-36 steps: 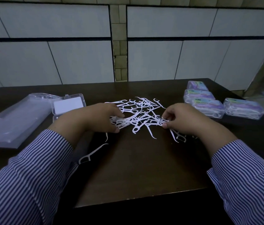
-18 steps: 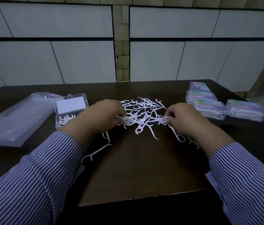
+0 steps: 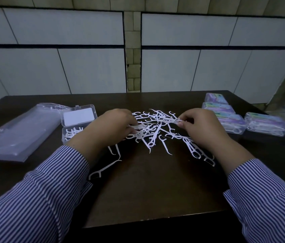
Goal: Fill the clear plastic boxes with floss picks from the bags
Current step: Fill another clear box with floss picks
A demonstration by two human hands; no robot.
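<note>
Head view shows the job partly done. Four closed boxes [image 3: 246, 116] packed with picks sit at the table's [image 3: 152, 190] right side, which I judge finished. An open box [image 3: 76, 127] lies just beside the left hand [image 3: 111, 128], its lid up and a few picks already inside; it looks far from full. A loose pile of picks [image 3: 153, 128] lies between the hands, with strays near the left sleeve [image 3: 33, 195] and under the right wrist. A clear bag [image 3: 20, 132] lies flat at far left, apparently nearly emptied.

The left hand has its fingers curled round a small bunch of picks at the pile's left edge. The right hand [image 3: 202, 128] pinches picks between thumb and fingertips at the pile's right edge.

Compared with half a second ago, both hands stay at the pile with much the same grips, the right one's pinch sitting a little higher on the pile. The open box shows more clearly beside the left wrist. Boxes and bag have not moved.
</note>
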